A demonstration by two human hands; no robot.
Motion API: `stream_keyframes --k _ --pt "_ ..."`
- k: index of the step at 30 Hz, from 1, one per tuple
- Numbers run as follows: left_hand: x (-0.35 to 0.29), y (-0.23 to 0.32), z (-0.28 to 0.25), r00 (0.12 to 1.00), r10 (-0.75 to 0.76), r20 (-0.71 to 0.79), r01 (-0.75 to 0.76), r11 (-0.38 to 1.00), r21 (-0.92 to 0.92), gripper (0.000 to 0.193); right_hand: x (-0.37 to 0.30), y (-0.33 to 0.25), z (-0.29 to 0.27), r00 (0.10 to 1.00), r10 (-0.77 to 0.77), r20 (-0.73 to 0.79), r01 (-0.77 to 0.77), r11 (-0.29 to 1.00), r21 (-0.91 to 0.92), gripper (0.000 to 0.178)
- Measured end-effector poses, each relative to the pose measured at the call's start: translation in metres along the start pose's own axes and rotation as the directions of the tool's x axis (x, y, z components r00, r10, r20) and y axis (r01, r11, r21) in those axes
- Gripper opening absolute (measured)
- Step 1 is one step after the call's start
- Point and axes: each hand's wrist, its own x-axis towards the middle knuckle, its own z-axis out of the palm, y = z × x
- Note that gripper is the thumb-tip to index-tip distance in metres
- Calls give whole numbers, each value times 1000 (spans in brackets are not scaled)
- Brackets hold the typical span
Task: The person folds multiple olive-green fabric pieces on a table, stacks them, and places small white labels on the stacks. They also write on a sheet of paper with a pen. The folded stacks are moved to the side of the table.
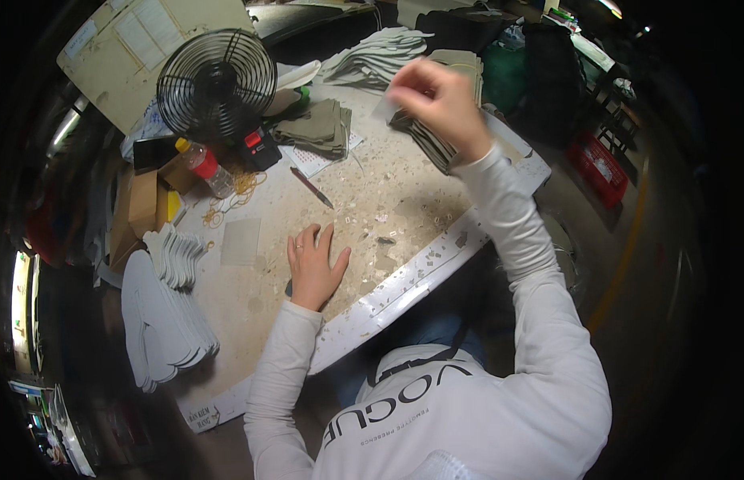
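Note:
My left hand (316, 268) lies on the worktable (300, 204) with its fingers spread, holding nothing. Raised over the far right part of the table, my right hand (440, 100) is blurred by motion, its fingers curled together. A pale, see-through edge shows beside its fingertips, too smeared to name. Just below that hand is a stack of dark olive cloth pieces (426, 144). A thin clear square sheet (241, 242) lies flat to the left of my left hand. Beyond it a pen (312, 188) rests on the tabletop.
Small scraps litter the table. Stacked grey sole-shaped pieces (160, 328) sit at the left edge, more pale pieces (376, 56) at the back. A black fan (217, 84), a bottle (204, 166), rubber bands (236, 192), a cardboard box (140, 208) and folded olive cloth (314, 130) stand around.

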Motion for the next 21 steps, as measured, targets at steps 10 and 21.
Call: stream_keyframes --k 10,21 --pt "-1 2 4 1000 -10 -14 10 1000 -19 52 79 134 -134 878 466 -112 -467 884 20 16" --pt "-2 1 6 999 5 -37 -5 1000 -3 52 82 146 -133 864 502 -37 -503 860 -83 7"
